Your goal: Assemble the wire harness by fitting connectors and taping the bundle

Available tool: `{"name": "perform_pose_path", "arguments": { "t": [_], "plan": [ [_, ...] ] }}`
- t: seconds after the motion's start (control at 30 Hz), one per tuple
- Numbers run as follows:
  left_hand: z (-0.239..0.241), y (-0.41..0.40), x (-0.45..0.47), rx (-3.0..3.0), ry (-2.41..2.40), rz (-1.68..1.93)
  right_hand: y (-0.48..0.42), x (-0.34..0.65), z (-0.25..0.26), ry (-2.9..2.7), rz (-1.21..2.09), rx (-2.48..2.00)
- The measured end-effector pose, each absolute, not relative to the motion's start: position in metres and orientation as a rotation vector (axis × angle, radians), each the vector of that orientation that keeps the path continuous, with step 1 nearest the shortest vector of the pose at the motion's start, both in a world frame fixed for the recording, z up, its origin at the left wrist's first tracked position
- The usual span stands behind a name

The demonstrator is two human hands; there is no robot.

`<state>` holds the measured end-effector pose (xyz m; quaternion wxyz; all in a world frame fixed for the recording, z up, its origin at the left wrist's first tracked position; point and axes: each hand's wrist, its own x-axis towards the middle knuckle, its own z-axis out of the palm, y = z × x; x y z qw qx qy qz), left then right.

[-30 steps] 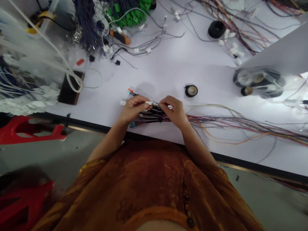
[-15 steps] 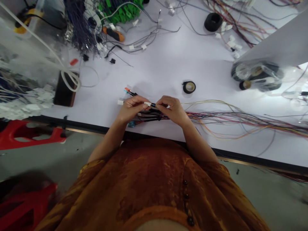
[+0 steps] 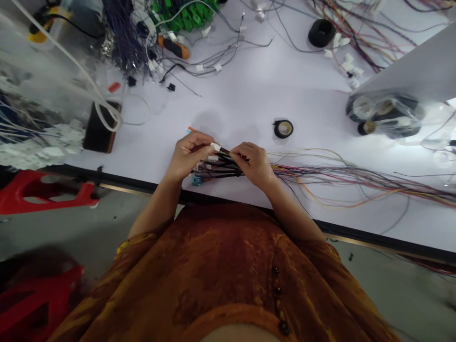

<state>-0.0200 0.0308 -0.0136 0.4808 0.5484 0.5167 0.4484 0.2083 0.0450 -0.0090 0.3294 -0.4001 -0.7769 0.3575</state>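
Between the thumb and fingers of my left hand (image 3: pixel 190 154) is a small white connector (image 3: pixel 215 147) with thin wires running out of its right side. My right hand (image 3: pixel 252 161) pinches those wires (image 3: pixel 225 151) a short way to the right of the connector. Under both hands lies a wire harness (image 3: pixel 320 172) of many colours, stretching off to the right. Its left end has black-wrapped branches, white connectors and a blue connector (image 3: pixel 196 180). An orange tip (image 3: pixel 191 128) pokes out beyond my left hand.
A roll of black tape (image 3: pixel 283 128) lies beyond my right hand, with another black roll (image 3: pixel 321 33) farther back. An orange-handled tool (image 3: pixel 174 47) and loose wires are at the back left. A dark box-like object (image 3: pixel 102 127) lies left. Bagged tape rolls (image 3: pixel 386 114) sit right.
My left hand has tilted the white connector and drawn slightly back to the left. More of the harness branches show beneath the hands. The whole view has shifted a little.
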Motion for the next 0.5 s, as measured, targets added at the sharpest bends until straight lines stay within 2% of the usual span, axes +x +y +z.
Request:
{"name": "perform_pose_path", "arguments": {
  "t": [0.2, 0.5],
  "plan": [
    [-0.011, 0.017, -0.049, 1.997, 1.401, 0.581, 0.047, 0.201, -0.018, -1.958, 0.934, -1.068],
    [-0.027, 0.045, -0.033, 2.137, 1.554, 0.586, 0.061, 0.170, -0.025, -1.831, 0.913, -1.179]
  ]
}}
